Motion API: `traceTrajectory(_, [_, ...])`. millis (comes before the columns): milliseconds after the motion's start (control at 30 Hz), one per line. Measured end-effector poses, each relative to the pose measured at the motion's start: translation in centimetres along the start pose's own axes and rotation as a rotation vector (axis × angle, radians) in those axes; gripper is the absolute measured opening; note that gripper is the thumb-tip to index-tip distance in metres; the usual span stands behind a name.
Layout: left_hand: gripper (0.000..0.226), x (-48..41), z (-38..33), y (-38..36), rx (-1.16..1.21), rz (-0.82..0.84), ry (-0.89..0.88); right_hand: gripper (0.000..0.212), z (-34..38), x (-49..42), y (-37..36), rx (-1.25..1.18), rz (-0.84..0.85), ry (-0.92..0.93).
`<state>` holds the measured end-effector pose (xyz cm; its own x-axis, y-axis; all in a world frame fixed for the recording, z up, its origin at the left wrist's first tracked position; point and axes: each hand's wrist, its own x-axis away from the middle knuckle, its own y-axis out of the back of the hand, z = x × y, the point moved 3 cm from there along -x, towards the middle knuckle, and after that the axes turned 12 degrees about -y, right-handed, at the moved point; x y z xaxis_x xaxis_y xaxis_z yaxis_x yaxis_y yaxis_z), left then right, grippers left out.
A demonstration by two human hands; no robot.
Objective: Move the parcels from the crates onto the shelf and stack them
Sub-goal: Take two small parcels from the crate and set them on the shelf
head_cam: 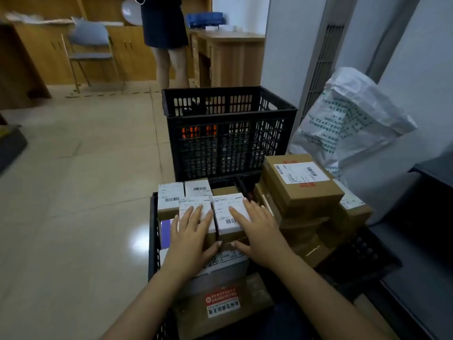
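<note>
Pickup step, at the near crate [154, 231]: a black slatted crate low in the frame, packed with parcels. Both hands are down on two small white-labelled boxes sitting side by side on top of the pile.

Left hand [190, 231] lies flat on the left small box [195, 212], fingers spread over the label, thumb curled round the near edge. Right hand [257, 229] does the same on the right small box [229, 212], thumb hooked on the near face. Hands are open and pressing, not closed into a grip; thumbs nearly meet at the seam between the two boxes. Looks like both boxes are being gathered as a pair, but no lift is visible; both still rest on the pile.

Other parcels: two more small white boxes [171, 196] just beyond, a flat grey-white parcel [228, 260] under the wrists, a brown carton with a red sticker [221, 303] nearest. To the right, a leaning stack of brown cartons [301, 182] with a shipping label on top, touching the crate's load. Far crate [228, 128] stands just behind, contents hard to read through the slats. White printed sack [353, 121] at far right.

Shelf is not clearly in view; a dark edge at the right may be it, cannot tell.

Next move, as a guess: squeeze the two boxes together or get fingers under them, lift clear without knocking the leaning cartons, then turn to the shelf. Most parcels remain in the crates, so the task is early.

A person [166, 33] stands far off by the wooden cabinets.
</note>
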<state>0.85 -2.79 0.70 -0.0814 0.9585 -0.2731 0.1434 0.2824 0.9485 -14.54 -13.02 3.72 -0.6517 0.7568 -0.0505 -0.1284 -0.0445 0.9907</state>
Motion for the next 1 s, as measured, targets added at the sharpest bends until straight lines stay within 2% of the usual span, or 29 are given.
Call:
traceTrajectory(233, [0.08,0.2,0.3,-0.5,0.023,-0.027,0.012,0.07,0.0,0.0,-1.8,-0.063,0.105,0.002])
traceTrajectory(400, [0.076,0.2,0.3,-0.3,0.065,-0.043,0.005,0.051,0.4,0.0,-2.1,-0.26,0.06,-0.059])
traceTrajectory(567, [0.071,0.5,0.2,-0.3,0.038,-0.052,0.005,0.044,0.4,-0.3,-2.1,-0.297,-0.029,-0.094])
traceTrajectory(667, [0.069,0.7,0.1,-0.2,0.038,-0.058,0.003,0.05,0.0,-0.1,-2.0,-0.357,-0.018,-0.157])
traceTrajectory(867, [0.059,0.8,-0.2,-0.5,0.122,-0.126,0.07,0.078,-0.7,0.1,-2.1,-0.397,0.0,-0.245])
traceTrajectory(1000, [0.061,0.7,-0.5,-0.6,0.116,-0.121,0.056,0.078,-0.8,0.4,-2.1,-0.388,0.004,-0.244])
